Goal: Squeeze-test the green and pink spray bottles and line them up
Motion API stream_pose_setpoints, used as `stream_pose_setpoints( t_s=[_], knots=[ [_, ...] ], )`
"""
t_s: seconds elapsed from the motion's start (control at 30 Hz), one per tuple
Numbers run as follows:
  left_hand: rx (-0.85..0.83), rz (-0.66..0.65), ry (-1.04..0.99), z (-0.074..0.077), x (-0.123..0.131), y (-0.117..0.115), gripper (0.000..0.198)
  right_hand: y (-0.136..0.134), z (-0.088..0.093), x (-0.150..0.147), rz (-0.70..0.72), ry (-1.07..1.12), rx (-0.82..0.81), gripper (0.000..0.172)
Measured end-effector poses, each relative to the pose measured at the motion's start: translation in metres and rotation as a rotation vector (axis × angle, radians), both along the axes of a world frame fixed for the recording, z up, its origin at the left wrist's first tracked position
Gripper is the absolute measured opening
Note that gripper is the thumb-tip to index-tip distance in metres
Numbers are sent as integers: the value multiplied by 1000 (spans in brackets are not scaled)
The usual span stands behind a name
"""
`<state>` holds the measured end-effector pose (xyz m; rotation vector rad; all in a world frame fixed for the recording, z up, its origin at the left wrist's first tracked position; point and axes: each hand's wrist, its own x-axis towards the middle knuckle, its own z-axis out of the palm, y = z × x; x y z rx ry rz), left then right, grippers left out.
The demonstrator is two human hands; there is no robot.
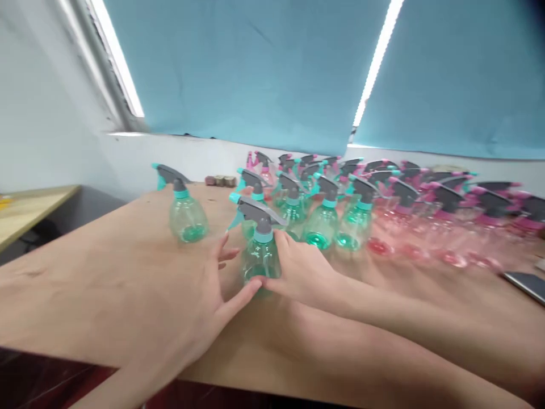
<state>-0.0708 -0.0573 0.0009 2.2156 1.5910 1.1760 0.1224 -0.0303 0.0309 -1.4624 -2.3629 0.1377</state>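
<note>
A green see-through spray bottle (260, 258) with a grey and turquoise trigger head stands upright on the wooden table in front of me. From the right, my right hand (302, 264) grips its body, the fingers partly hidden behind it. My left hand (219, 292) is at the bottle's left with thumb and fingers spread apart. The left thumb tip crosses the bottle's lower front beside the right thumb; whether it presses on the bottle I cannot tell. Another green spray bottle (187, 218) stands alone to the left.
Behind my right hand stand several green spray bottles (321, 227), with rows of pink ones (443, 227) further right. Small blocks (220, 180) lie by the back wall. A dark flat object, possibly a phone (525, 286), rests at the right edge. Another tabletop (38, 211) is at far left.
</note>
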Motion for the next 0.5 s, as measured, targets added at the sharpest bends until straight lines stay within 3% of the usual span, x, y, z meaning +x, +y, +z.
stream_pose_setpoints(
  t_s=[0.17,0.3,0.5],
  knots=[
    [-67,-203,-176,-14,68,-2,72,-25,-4,73,-68,4,63,52],
    [-137,-305,-200,-25,119,-3,55,-37,-3,127,-107,-18,56,57],
    [-318,-436,-209,-19,181,-2,59,-38,-6,191,-101,7,74,62]
  ],
)
